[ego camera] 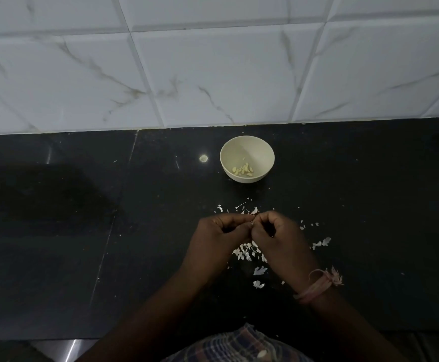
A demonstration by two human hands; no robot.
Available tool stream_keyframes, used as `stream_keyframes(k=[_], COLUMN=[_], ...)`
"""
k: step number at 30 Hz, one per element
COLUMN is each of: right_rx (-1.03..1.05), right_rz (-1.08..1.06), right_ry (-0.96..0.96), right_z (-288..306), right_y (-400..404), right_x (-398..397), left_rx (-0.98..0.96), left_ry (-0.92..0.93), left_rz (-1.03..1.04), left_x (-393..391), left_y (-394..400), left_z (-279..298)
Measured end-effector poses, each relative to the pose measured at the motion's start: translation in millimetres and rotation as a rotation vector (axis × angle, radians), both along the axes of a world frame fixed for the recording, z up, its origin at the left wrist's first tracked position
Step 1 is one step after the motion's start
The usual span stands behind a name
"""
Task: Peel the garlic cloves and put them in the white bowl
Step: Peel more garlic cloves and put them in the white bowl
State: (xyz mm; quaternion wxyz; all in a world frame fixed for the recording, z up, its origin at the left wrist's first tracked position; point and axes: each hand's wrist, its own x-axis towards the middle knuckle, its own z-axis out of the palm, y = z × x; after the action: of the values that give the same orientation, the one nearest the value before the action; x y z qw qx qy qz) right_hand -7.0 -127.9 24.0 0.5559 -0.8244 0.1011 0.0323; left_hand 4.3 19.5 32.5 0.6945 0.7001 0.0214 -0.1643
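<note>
Just below the frame's centre, the left hand (221, 232) and right hand (273, 235) meet fingertip to fingertip, fingers curled in — between them a garlic clove (252, 223) is pinched, only a pale sliver of it showing at the point where the thumbs touch. The white bowl (247, 158) stands above the hands, apart from them, on the black counter (82, 231), with several peeled cloves (243, 170) in its bottom. Torn white skins (247, 253) lie scattered beneath and around both hands — some toward the right.
</note>
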Motion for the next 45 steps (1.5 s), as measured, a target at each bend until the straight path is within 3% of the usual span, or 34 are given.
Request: stream_keyframes(k=[3, 7, 16, 19, 26, 29, 33, 38, 42, 45], right_rx=[0.064, 0.175, 0.092, 0.131, 0.371, 0.405, 0.271, -0.173, -0.198, -0.252], right_rz=[-0.006, 0.022, -0.078, -0.126, -0.175, -0.209, -0.244, -0.169, -0.110, -0.081], right_ry=[0.013, 0.080, 0.018, 0.033, 0.092, 0.078, -0.006, -0.067, -0.101, -0.254], right_z=[4.8, 8.0, 4.9, 4.9, 5.6, 4.2, -1.4, -12.8, -17.9, -10.1], right_y=[-3.1, -5.0, 6.3, 6.7, 6.2, 2.2, -4.9, -8.8, -9.8, -9.8], right_x=[1.5, 2.3, 3.2, 4.8, 5.6, 6.3, 5.2, 7.2, 7.8, 10.0], left_rx=[-0.083, 0.024, 0.140, 0.015, -0.495, -0.564, -0.606, -0.575, -0.520, -0.510], left_ry=[0.042, -0.034, -0.148, -0.028, 0.277, 0.324, 0.335, 0.298, 0.270, 0.262], left_rz=[-0.034, -0.037, 0.040, 0.035, 0.155, 0.195, 0.227, 0.248, 0.236, 0.234], left_x=[2.2, 4.1, 0.9, 3.1, 2.5, 4.7, 7.2, 7.6, 8.4, 9.8], left_y=[0.9, 1.1, -2.6, -3.2, -5.6, -5.0, -4.8, -4.7, -3.0, -4.5], left_z=[-0.8, -1.8, -1.4, -5.9, -16.9, -14.9, -14.7, -16.1, -15.3, -15.1])
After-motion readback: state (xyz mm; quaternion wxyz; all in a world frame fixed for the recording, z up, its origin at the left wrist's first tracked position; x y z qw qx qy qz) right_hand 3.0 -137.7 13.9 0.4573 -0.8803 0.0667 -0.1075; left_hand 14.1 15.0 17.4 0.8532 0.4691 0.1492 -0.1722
